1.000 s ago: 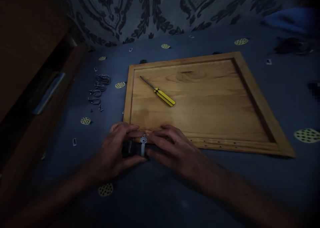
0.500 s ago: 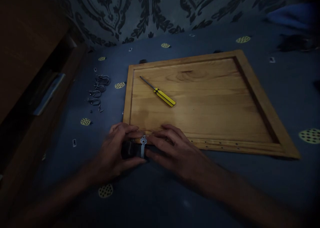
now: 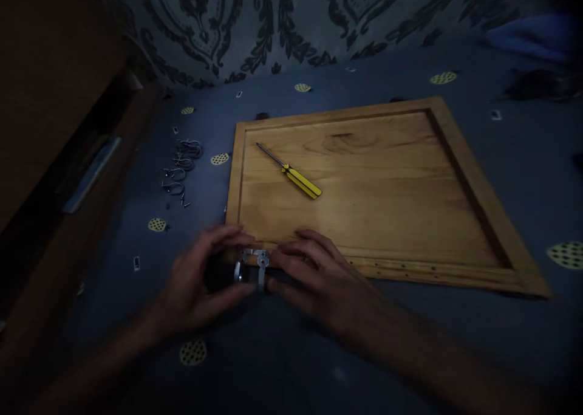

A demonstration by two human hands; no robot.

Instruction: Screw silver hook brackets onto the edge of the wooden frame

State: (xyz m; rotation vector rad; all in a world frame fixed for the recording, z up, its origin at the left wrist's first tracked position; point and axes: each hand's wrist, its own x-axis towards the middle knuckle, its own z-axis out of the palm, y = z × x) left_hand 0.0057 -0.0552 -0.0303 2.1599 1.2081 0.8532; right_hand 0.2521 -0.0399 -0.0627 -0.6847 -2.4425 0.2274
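Pinching metal bracket (image 3: 263,260) with right hand (image 3: 319,270), seemingly, in dim light, to steady it by wooden panel (image 3: 387,187); curving half-open, empty left hand (image 3: 187,282) around it.

The scene is dimly lit, with the wooden panel (image 3: 378,187) shown brightest. The far right corner and left side are sunk in shadow; the left hand (image 3: 189,281) is seemingly blurred.

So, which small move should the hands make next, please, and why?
Perhaps the left hand should close its fingers lightly on the metal bracket, to steady it: the bracket sits at the near edge of the wooden board, the right hand's fingers are at its right side, and the left hand is open around it.
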